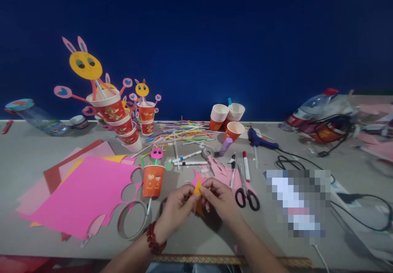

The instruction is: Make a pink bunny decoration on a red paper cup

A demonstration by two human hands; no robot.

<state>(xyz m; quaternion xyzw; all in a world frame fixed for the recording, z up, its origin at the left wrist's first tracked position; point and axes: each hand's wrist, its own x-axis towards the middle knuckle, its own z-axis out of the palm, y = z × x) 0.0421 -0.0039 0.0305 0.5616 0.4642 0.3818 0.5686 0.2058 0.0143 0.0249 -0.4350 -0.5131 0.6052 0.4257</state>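
Yellow paper scrap (197,188) is getting pinched by left hand (179,204) and right hand (221,200) both, black-handled scissors (246,188) lying around 3 o'clock from them.

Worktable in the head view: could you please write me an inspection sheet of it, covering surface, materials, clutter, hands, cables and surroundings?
Surface: grey table, widely covered with craft materials.
Job's things: yellow paper piece between the hands; orange cup with a pink rabbit face above it, upright beyond the left hand; pink sheet at left; scissors beyond the right hand.
Clutter: loose straws piled towards the back; pixelated patch at right, contents unclear.
Hands: left hand and right hand both pinch the yellow paper piece.
Cables: black cord looped near the blue glue gun.
Surroundings: dark blue backdrop behind.
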